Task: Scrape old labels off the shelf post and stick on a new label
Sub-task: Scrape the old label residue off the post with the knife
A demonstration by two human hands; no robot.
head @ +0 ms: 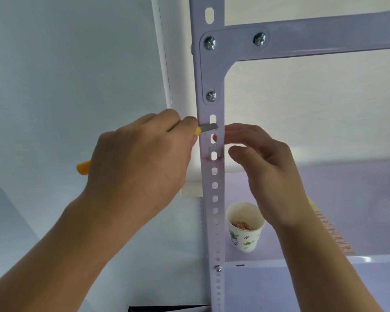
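Two hands are raised at the post. Nearest, the left hand is clenched round a yellow knife, its blade laid flat on the stiff, slick metal. The right hand is loosely curled, pinching at thin residue, judged brittle. Farther right, a light cup of scrapings stands on the shelf.

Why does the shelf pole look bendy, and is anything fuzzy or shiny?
Head view: the wide lens bows the shelf post and the beam near the edges; the light is soft and even, with only faint shadows; small glints sit on the screws and the shelf edge; the paper cup and the label strip look slightly soft.
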